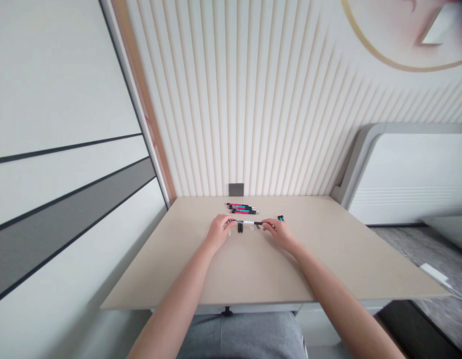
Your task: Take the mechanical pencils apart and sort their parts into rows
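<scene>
Both of my hands rest on a beige table (253, 269) and pinch the two ends of one pen (248, 222) with a white middle and black ends. My left hand (219, 231) grips its left end, my right hand (278, 231) its right end. The pen lies level, just above or on the tabletop. Under it sit small black pieces (240, 228) and a pale piece, too small to name. A teal and black part (280, 218) lies just beyond my right hand.
Several pink, teal and black pens (241, 207) lie in a bunch near the table's far edge. A dark wall socket (235, 189) sits behind them on a ribbed wall. A padded headboard (410, 169) stands at the right.
</scene>
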The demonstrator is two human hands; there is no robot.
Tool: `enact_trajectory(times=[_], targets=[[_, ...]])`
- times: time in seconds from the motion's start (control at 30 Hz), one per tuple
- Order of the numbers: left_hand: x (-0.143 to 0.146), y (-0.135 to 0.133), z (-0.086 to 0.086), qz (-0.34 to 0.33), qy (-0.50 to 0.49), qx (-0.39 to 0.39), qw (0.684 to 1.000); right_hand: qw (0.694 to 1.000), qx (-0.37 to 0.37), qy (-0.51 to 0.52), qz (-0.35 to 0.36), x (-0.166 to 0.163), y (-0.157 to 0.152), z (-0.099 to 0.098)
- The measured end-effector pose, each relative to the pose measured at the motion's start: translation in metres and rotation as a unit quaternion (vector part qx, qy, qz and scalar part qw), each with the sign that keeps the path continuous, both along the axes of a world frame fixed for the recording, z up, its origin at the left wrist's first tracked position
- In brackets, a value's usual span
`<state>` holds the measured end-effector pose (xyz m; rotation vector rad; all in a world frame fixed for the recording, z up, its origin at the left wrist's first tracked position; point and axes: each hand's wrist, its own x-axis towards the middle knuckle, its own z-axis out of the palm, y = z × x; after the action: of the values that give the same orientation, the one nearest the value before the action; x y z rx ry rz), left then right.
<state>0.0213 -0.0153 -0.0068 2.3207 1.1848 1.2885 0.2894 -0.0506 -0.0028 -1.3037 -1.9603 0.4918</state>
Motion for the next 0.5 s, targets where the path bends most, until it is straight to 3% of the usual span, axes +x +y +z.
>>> enact_trajectory(times=[0.17,0.33,0.5], targets=[[-0.002,0.0,0.0,-0.007,-0.037,-0.051,0.998,0.997,-0.039,0.028,-0.062,-0.003,0.005,-0.007],[-0.003,-0.001,0.002,-0.007,-0.046,-0.077,0.996,0.996,-0.056,0.04,-0.057,-0.004,0.005,-0.012],[-0.003,-0.003,0.006,0.008,-0.017,-0.038,0.999,0.993,-0.095,0.063,-0.033,-0.008,0.002,-0.011]])
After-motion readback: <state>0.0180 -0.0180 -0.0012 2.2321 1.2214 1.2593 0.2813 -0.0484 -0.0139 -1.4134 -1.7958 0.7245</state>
